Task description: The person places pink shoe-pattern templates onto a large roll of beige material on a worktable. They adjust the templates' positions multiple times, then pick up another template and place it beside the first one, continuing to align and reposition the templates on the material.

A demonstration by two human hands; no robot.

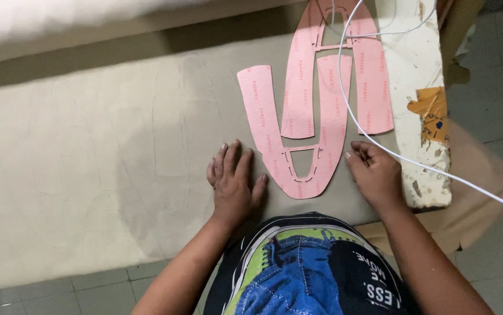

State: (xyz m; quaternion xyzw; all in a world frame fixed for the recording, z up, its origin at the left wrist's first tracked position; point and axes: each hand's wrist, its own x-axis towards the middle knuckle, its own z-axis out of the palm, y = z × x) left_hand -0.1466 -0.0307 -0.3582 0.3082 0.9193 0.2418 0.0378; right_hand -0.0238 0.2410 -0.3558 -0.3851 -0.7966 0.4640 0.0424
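The left hand (235,178) lies flat, fingers spread, just left of the pink U-shaped pattern piece (298,146); the right hand (374,172), fingers loosely curled, seemingly empty, rests right of it.

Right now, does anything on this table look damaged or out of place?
Yes. The white block at the table's right edge is chipped and stained, with torn orange tape on it. A white cable trails loosely across the pink pattern pieces.
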